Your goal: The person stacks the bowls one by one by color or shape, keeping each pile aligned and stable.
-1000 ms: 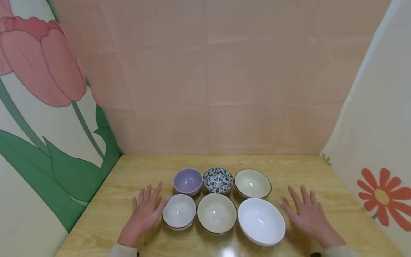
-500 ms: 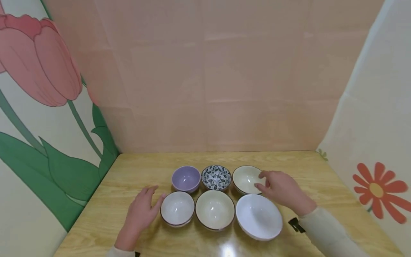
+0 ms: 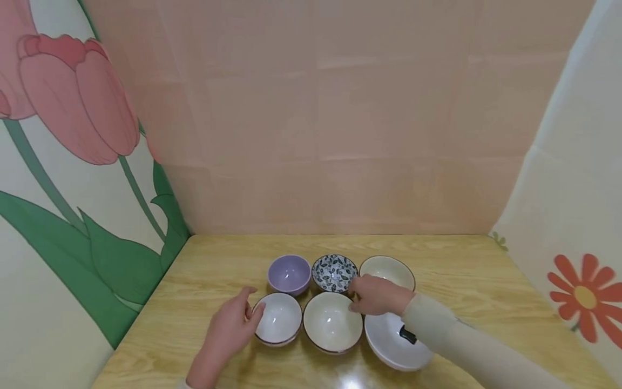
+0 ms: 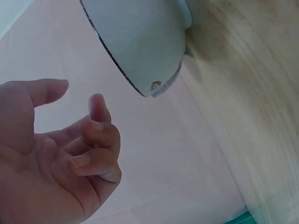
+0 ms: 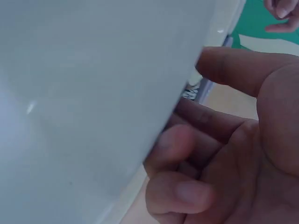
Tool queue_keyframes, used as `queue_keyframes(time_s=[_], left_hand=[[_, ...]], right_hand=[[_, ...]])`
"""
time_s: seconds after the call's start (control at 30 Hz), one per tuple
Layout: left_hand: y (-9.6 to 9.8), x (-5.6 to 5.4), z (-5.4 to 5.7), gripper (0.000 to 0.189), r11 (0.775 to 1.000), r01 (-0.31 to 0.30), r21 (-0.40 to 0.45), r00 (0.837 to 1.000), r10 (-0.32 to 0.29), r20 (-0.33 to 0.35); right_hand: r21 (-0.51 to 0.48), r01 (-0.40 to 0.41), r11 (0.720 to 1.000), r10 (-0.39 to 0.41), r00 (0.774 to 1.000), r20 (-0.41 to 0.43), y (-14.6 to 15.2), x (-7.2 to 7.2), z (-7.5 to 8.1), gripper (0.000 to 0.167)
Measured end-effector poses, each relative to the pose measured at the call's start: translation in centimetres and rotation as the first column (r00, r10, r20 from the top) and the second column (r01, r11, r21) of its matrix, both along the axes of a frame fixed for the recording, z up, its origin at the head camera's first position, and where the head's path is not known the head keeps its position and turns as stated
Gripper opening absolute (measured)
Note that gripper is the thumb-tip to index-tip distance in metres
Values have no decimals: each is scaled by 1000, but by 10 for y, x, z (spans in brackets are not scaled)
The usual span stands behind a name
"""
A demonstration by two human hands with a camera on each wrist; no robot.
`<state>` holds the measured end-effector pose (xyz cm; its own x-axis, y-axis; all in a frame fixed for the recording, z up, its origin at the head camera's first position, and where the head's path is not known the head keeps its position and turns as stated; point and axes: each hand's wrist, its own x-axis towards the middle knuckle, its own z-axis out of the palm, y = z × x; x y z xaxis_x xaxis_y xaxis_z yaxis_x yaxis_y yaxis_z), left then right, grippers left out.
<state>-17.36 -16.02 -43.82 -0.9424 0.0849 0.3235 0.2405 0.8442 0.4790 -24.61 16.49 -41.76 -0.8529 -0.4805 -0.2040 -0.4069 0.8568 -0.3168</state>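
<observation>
Over the rim of the small white bowl (image 3: 279, 319) hovers my left hand (image 3: 229, 325), its thumb and index finger apart. In the left wrist view its other fingers are loosely curled, and a gap separates them from the bowl. My right hand (image 3: 376, 294) is above the right edge of the front cream bowl (image 3: 330, 327), close to the blue-and-white patterned bowl (image 3: 334, 273). Its thumb and fingers are apart with nothing held between them. Whether a fingertip touches a rim is unclear. The right forearm partly covers the large white bowl (image 3: 396, 348).
A purple bowl (image 3: 289, 274) stands back left and another cream bowl (image 3: 391, 268) back right, partly behind the right hand. All the bowls stand close together on the wooden table (image 3: 218, 254). A pink cloth (image 3: 311, 135) hangs behind, with flowered cloths at both sides.
My right hand has swung in from the right, past the back cream bowl, to the middle of the bowls. My left hand has moved right, over the small white bowl. The bowls remain in place.
</observation>
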Motion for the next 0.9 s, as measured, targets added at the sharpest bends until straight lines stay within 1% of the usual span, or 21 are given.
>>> queue_keyframes(time_s=[0.1,0.17,0.23,0.33,0.37,0.47,0.57,0.6,0.67,0.73,0.83,0.9], left_hand=[[0,1,-2,38,1000,1,6,999,-1,37],[0,1,-3,40,1000,7,17,998,-9,70],[0,1,-4,44,999,12,29,995,-15,99],[2,0,-4,52,999,22,49,990,-28,139],[2,0,-3,53,999,22,48,989,-28,142],[4,1,-2,53,999,16,41,990,-21,138],[6,1,-1,48,999,10,39,994,-14,107],[7,1,0,47,999,16,37,996,-19,91],[9,0,0,46,999,25,40,997,-28,68],[11,-1,0,46,999,35,40,998,-37,51],[13,-2,2,50,998,49,48,997,-52,54],[15,-3,3,50,996,62,56,996,-66,59]], right_hand=[[14,-30,999,29,999,26,-4,-5,-5,12],[4,-74,997,74,997,24,-7,-7,-6,5],[-1,-101,995,101,994,28,-9,-7,-7,6],[-4,-100,995,100,994,44,-11,-7,-6,9],[0,-94,996,93,995,46,-11,-8,-6,9],[1,-94,996,94,995,39,-12,-9,-7,11],[14,-92,996,91,995,29,-13,-9,-7,10],[26,-87,996,86,996,27,-14,-8,-7,9],[46,-61,997,59,998,37,-15,-7,-7,5],[68,-34,997,31,998,48,-16,-6,-7,8],[78,-1,997,-5,998,69,-18,-4,-7,12],[76,5,997,-10,998,68,-18,-3,-6,12]])
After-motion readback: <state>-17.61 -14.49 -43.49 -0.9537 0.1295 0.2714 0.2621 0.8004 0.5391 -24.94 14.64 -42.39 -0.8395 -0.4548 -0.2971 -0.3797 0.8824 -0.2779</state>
